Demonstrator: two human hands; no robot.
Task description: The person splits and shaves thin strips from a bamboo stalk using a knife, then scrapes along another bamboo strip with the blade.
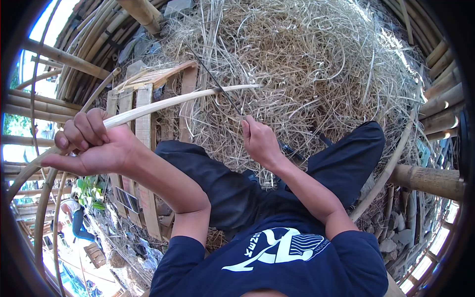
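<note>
My left hand is closed around a long pale bamboo strip, which bends to the right and tapers toward its tip over the straw. Its other end runs past my fist toward the lower left. In my right hand, the fingers wrap round the near end of a long thin knife, seen almost edge-on; its handle is hidden in my fist. The dark blade crosses the strip near the tip, and I cannot tell whether the two touch.
Pale shavings cover the ground ahead. A wooden slatted frame stands to the left. Bamboo poles surround the space, and stones lie at the lower right. Another person is in the left background.
</note>
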